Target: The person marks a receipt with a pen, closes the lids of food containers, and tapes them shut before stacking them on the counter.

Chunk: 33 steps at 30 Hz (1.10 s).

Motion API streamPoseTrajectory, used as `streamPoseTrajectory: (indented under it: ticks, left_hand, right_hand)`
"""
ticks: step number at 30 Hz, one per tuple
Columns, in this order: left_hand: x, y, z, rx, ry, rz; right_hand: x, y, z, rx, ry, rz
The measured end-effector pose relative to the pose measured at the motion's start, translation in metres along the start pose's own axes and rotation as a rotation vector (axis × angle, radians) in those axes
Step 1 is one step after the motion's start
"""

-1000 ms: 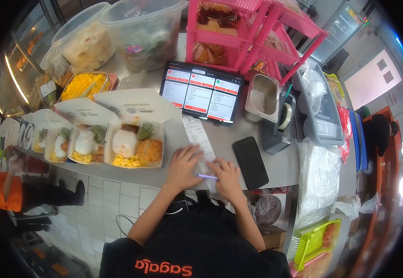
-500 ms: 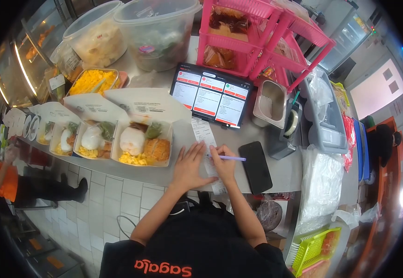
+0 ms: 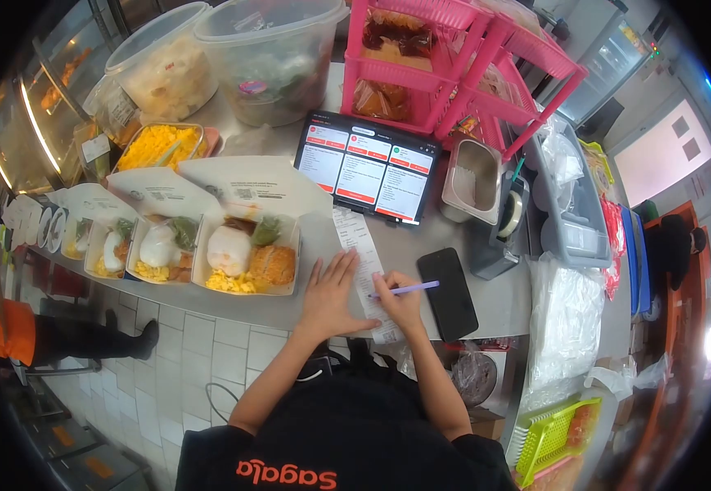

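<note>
A long printed receipt [image 3: 359, 245] lies on the metal counter [image 3: 290, 309], below the tablet [image 3: 364, 168] with order cards on its screen. My left hand [image 3: 331, 299] rests flat with fingers spread on the counter, touching the receipt's left edge. My right hand [image 3: 400, 301] is closed around a purple pen [image 3: 419, 287], whose tip end is at the receipt's lower half. A black phone [image 3: 447, 295] lies just right of my right hand. Left of my left hand stands an open meal box [image 3: 251, 258] with rice, egg and a fried piece.
More open boxes [image 3: 159, 250] line the counter's left edge. A pink rack [image 3: 409, 69], a steel container [image 3: 472, 180] and a tape dispenser [image 3: 507, 229] stand behind the phone. Large plastic tubs [image 3: 270, 65] are at the back. A person in orange [image 3: 16, 327] is at far left.
My right hand and the pen have moved slightly down and right along the receipt. The whole view has shifted slightly left. The person at the left has moved a little.
</note>
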<state>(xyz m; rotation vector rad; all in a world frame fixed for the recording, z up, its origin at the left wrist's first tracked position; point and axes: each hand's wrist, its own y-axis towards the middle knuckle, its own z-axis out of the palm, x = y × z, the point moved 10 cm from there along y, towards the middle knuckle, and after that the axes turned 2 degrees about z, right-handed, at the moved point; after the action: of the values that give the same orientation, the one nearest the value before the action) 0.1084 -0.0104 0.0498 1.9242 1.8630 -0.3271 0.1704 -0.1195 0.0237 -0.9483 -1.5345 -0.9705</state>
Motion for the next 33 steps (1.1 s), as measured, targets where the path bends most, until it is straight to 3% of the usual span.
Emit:
streamPoseTrajectory:
  ticks: [4, 7, 10, 13, 15, 16, 18, 19, 21, 22, 24, 28, 30, 31, 33]
  left_hand:
    - [-0.001, 0.000, 0.001, -0.001, 0.005, 0.009]
    - [0.002, 0.001, 0.002, -0.009, 0.004, 0.010]
    - [0.001, 0.000, 0.002, -0.003, 0.000, 0.009]
    - [0.002, 0.000, 0.004, -0.005, 0.012, 0.008]
    - [0.003, 0.000, 0.003, -0.005, 0.024, 0.005]
    - [0.002, 0.000, 0.002, -0.002, 0.015, 0.006]
    - [0.001, 0.000, 0.002, 0.000, 0.004, 0.010]
    - [0.000, 0.000, 0.002, -0.001, 0.003, 0.013]
    - [0.001, 0.000, 0.002, -0.002, 0.006, 0.015]
    - [0.003, 0.001, 0.003, -0.002, 0.018, 0.011]
    - [0.002, 0.000, 0.004, 0.003, 0.028, 0.009]
    - [0.000, 0.001, 0.002, -0.002, 0.008, 0.021]
    - [0.002, -0.002, 0.002, -0.026, 0.017, 0.010]
    - [0.006, -0.004, 0.002, -0.042, -0.004, -0.027]
    - [0.012, -0.014, -0.005, -0.082, -0.003, -0.085]
  right_hand:
    - [0.016, 0.002, -0.011, -0.156, -0.178, -0.192]
    - [0.006, 0.002, -0.006, -0.083, -0.061, -0.114]
    - [0.009, -0.003, -0.010, -0.113, -0.129, -0.155]
    - [0.006, -0.002, -0.021, -0.147, -0.046, -0.050]
    - [-0.003, -0.006, -0.003, 0.071, -0.048, 0.057]
    - [-0.005, -0.005, -0.002, 0.070, -0.046, 0.057]
    - [0.003, -0.002, -0.026, -0.171, -0.020, -0.041]
    - [0.005, -0.004, -0.028, -0.170, -0.021, -0.042]
    - [-0.003, -0.008, -0.005, 0.082, 0.059, 0.108]
    - [-0.007, -0.007, -0.005, 0.081, 0.060, 0.109]
    - [0.023, -0.007, -0.026, -0.184, -0.272, -0.227]
    - [0.035, 0.000, -0.035, -0.229, -0.388, -0.019]
    - [0.042, 0.006, 0.008, 0.097, -0.748, -0.033]
    - [0.038, 0.008, 0.018, 0.114, -0.731, -0.054]
    - [0.020, 0.006, 0.040, 0.216, -1.008, -0.130]
